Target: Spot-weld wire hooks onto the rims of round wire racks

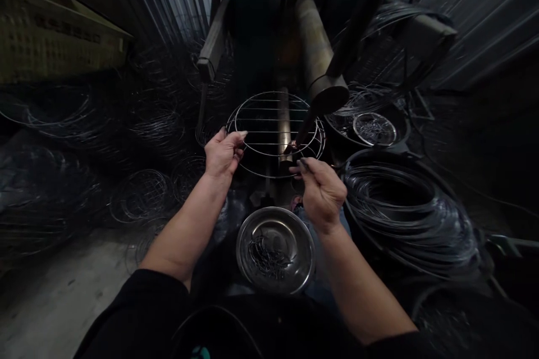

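My left hand point(223, 152) is closed on the left rim of a round wire rack point(256, 119), thumb on top and fingers curled below. The rack has two rings joined by short wires, with straight parallel bars across the upper ring. It rests around the tips of a spot welder's upper electrode arm point(322, 50) and lower metal rod point(284, 123). At the rack's near right edge, my right hand point(323, 190) is pinched shut; what lies between its fingertips is too small to make out. Below both hands, a steel bowl point(275, 221) holds short bent wire pieces point(267, 258).
On the right, a large tub holds coiled wire rings point(391, 207); behind it, another container holds a small dish point(374, 129) of wire pieces. Stacked wire rounds point(143, 196) crowd the left floor. A yellow crate point(63, 39) stands at upper left, near a post point(213, 50).
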`<state>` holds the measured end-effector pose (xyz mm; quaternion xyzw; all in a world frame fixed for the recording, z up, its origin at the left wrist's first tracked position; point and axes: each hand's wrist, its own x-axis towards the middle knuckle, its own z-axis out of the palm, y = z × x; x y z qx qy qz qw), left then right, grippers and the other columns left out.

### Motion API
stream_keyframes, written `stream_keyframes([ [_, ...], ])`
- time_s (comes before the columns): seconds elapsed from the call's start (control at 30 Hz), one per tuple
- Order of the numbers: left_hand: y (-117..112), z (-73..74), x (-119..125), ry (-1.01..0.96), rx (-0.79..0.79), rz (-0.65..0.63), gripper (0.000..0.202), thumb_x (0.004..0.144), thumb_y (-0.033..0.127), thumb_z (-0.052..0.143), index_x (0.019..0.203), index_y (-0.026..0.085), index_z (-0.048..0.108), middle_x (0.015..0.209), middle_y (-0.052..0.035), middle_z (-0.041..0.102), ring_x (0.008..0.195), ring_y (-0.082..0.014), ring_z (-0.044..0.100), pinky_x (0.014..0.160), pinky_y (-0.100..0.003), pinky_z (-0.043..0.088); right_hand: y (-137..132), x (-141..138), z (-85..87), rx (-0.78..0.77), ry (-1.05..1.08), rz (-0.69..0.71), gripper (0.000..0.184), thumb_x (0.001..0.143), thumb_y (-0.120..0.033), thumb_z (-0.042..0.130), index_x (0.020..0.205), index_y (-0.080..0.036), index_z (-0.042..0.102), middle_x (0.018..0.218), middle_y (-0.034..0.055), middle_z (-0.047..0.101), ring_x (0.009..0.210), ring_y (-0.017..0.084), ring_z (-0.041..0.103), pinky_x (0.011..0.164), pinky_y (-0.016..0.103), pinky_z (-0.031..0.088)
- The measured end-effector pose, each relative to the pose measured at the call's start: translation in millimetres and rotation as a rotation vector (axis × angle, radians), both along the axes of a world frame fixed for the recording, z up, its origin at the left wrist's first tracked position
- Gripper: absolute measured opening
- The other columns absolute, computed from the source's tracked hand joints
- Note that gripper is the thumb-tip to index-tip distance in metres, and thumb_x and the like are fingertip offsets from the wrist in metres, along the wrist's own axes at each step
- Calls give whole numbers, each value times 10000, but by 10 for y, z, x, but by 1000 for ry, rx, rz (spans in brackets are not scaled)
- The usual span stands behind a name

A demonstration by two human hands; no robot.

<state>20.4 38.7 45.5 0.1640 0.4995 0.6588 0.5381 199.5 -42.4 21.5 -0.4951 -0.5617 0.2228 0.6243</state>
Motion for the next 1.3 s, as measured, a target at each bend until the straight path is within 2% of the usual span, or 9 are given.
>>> stream_keyframes([
  [0.1,-28,-12,7,20,8,-4,465,516,113,768,895,184,509,570,67,538,456,-77,507,394,-162,294,30,-41,-10,-187,3,81,210,839,-304,632,1006,-210,717,795,5,697,589,135,659,567,272,581],
  [0.17,-44,-15,19,26,18,-4,471,500,130,781,876,186,502,589,68,541,465,-74,511,395,-161,296,45,-57,4,-283,43,91,196,802,-319,668,944,-196,724,732,-5,687,516,126,631,500,249,561],
  [0.27,-59,-7,44,27,43,-8,472,470,143,799,833,183,498,623,68,540,491,-67,522,394,-159,299,78,-65,25,-319,59,45,175,766,-340,692,808,-173,724,697,4,682,488,127,618,456,234,536],
  [0.4,-49,-3,46,28,88,8,455,468,160,810,806,179,506,639,65,534,524,-71,539,395,-159,302,116,-61,46,-341,20,-22,226,799,-356,638,875,-165,731,643,13,671,507,143,633,436,221,506],
  [0.53,-25,-13,19,18,82,4,444,484,145,802,827,177,522,631,66,533,497,-65,524,400,-163,301,120,-88,102,-367,33,-14,230,790,-339,633,887,-152,727,577,10,648,504,153,639,424,209,481],
  [0.67,-16,-19,7,15,91,7,449,488,146,798,834,180,514,627,70,525,504,-65,525,401,-163,297,158,-137,185,-420,179,12,223,738,-322,664,842,-129,709,527,2,623,427,141,604,372,197,438],
  [0.87,-3,-18,11,41,110,-10,431,463,154,796,777,180,504,631,74,505,510,-54,507,401,-162,287,224,-153,245,-526,477,85,219,616,-277,724,757,-120,667,581,15,644,445,149,624,325,178,420],
  [1.07,-22,21,50,20,112,-50,411,458,161,790,765,177,518,634,71,503,515,-47,494,409,-160,282,114,-183,110,-397,286,-26,257,715,-345,694,852,-128,694,599,10,654,407,121,574,367,216,473],
  [1.3,-17,-12,49,9,97,-69,401,461,163,794,760,178,527,645,67,518,540,-51,512,417,-155,288,63,-189,-60,-309,266,-71,265,746,-383,680,853,-141,683,689,26,671,402,105,561,393,235,498],
])
